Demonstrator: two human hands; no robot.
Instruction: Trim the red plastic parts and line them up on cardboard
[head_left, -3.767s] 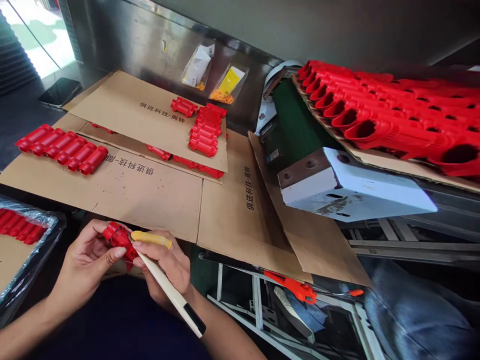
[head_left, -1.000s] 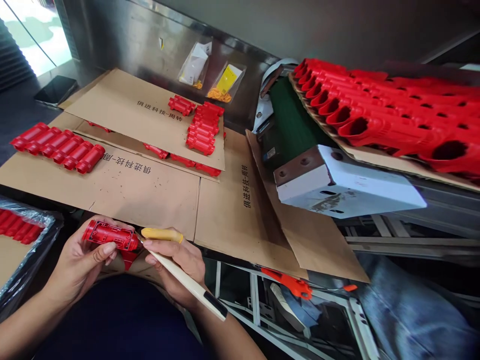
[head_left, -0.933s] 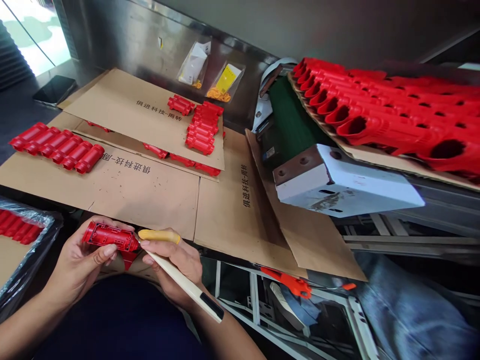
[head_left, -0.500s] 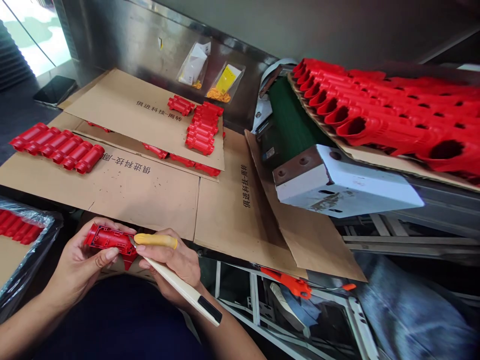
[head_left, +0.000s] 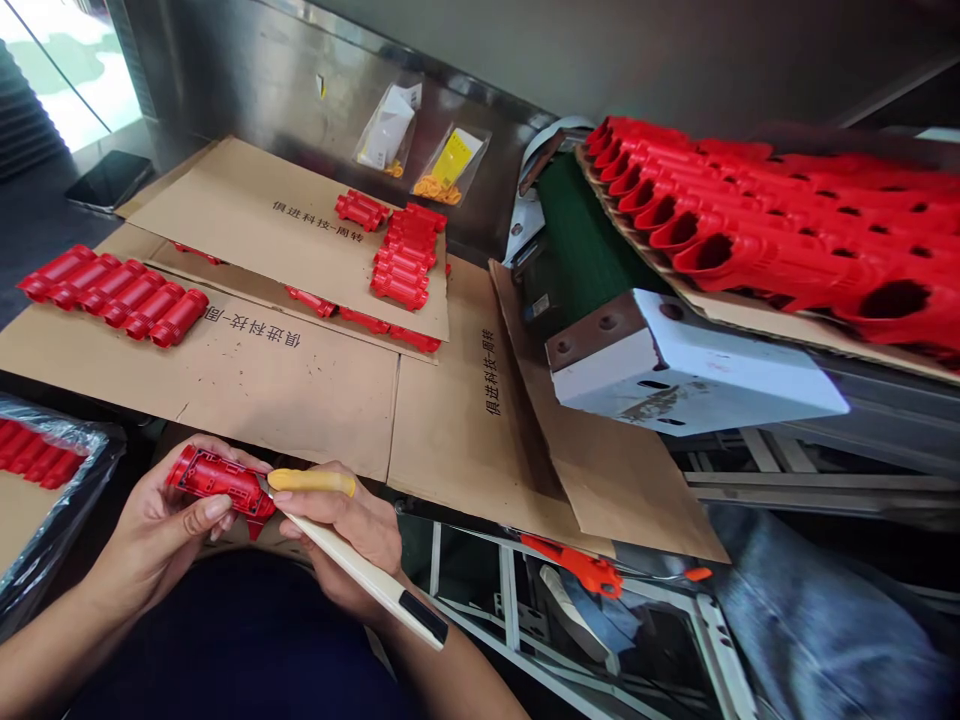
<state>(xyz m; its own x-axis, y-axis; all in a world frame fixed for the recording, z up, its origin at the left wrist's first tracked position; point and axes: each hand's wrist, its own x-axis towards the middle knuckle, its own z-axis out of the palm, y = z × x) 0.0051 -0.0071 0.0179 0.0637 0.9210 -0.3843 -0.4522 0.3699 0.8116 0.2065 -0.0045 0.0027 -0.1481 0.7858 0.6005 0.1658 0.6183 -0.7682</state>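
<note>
My left hand (head_left: 161, 530) is closed around a red plastic housing (head_left: 225, 482), a half-cylinder with moulded ribs and a pointed tab. The housing's inner side faces up, and my left thumb presses on its near edge. In my right hand (head_left: 352, 530) is a knife (head_left: 367, 578) with a slim cream handle and a black end. Its small metal tip touches the right end of the housing. A yellow cover (head_left: 311, 482) sits over one finger of my right hand, lying close to the blade.
Cardboard sheets (head_left: 300, 400) cover the bench, with a row of red housings (head_left: 120, 295) on the left and more stacked behind. A conveyor (head_left: 592, 230) at right carries many red parts (head_left: 795, 240). A phone (head_left: 111, 180) lies back left; a plastic-lined box (head_left: 71, 530) stands lower left.
The red housing has turned slightly in my left hand. The knife's rear end has shifted a little to the right, its tip still against the part.
</note>
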